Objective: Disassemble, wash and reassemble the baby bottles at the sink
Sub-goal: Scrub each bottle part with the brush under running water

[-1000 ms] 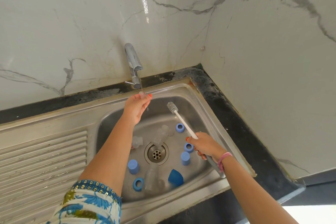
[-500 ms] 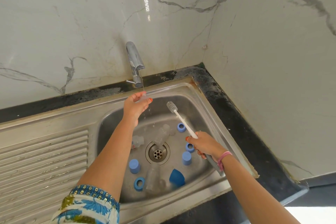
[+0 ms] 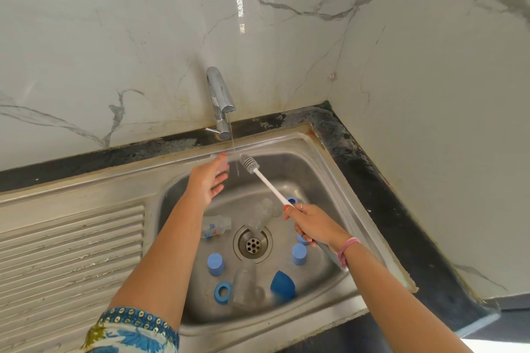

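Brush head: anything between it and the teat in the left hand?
Nothing visible. The brush head sits just right of the clear teat pinched by the left hand, with only the thin water stream falling between them. The right hand grips the brush's white handle.

left hand (image 3: 207, 180): fingers now spread loosely, shifted left of the water stream, clear teat (image 3: 223, 164) pinched at the fingertips | right hand (image 3: 311, 226): raises the bottle brush (image 3: 265, 180) | brush head now just beside the stream under the tap (image 3: 220, 100), close to the left fingertips
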